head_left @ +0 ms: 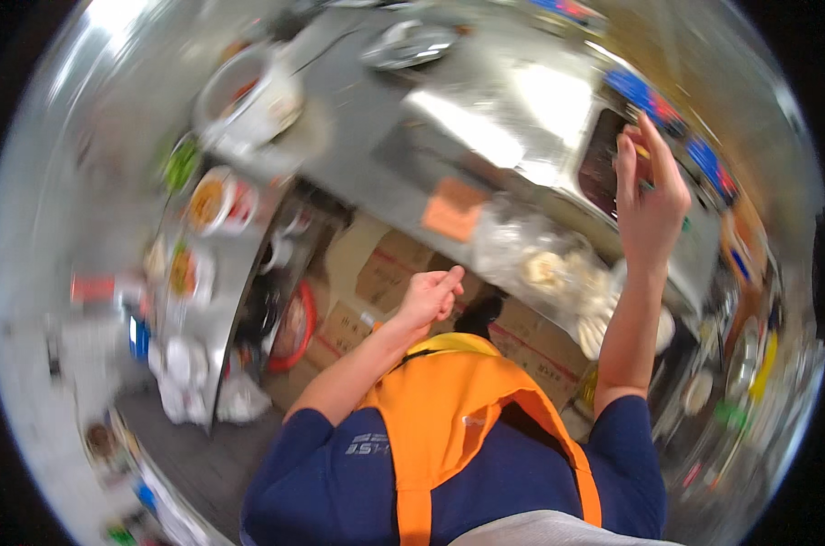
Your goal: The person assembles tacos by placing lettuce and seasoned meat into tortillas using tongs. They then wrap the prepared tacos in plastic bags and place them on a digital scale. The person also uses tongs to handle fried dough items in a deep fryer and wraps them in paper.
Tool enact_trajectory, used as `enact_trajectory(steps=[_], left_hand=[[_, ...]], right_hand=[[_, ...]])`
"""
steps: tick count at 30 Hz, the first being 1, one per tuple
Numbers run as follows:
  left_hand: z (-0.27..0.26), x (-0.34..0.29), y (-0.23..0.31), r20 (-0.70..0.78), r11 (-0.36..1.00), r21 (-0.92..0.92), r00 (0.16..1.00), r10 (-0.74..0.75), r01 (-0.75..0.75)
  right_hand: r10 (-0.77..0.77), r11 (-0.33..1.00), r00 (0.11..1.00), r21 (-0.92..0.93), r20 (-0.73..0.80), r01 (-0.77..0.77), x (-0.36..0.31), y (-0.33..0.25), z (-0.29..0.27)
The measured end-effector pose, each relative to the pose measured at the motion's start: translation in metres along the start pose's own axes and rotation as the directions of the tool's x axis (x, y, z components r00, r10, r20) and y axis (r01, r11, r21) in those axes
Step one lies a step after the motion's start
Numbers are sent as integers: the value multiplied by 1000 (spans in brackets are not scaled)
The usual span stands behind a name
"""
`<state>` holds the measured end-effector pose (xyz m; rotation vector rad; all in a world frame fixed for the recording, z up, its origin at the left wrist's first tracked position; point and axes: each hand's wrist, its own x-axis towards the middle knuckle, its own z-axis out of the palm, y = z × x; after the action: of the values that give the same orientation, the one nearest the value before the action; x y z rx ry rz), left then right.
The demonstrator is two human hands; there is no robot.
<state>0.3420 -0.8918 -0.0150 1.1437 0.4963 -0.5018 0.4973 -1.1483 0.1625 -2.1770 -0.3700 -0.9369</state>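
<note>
My left hand (429, 298) is loosely closed in front of my orange apron (449, 409); nothing shows in its curled fingers. My right hand (653, 187) reaches out over the steel counter at the right, its fingers stretched out and apart, with no held thing visible. Behind those fingers lies a dark rectangular container (598, 168) set in the counter. Left of my right forearm rests a clear plastic bag (512, 241) around pale, round, dough-like pieces (546, 269). An orange square cloth or sponge (454, 209) lies beside the bag at the counter's edge.
At the far left stand a white bucket (271, 114) and open tubs of food (210, 205). Cardboard boxes (385, 268) and a red-rimmed basin (294, 328) are below counter height. Blue packages (644, 96) line the back right. Bottles and utensils crowd the right, blurred.
</note>
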Motion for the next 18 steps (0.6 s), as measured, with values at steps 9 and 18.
enact_trajectory(steps=[9, 18], left_hand=[[-236, -136, -31, -279, 948, 47, 907, 315, -314], [-572, -173, -58, -871, 887, 340, 250, 422, -314]], right_hand=[[34, 885, 618, 263, 786, -383, -169, -228, 206], [-187, 851, 173, 247, 967, -463, -246, -357, 346]])
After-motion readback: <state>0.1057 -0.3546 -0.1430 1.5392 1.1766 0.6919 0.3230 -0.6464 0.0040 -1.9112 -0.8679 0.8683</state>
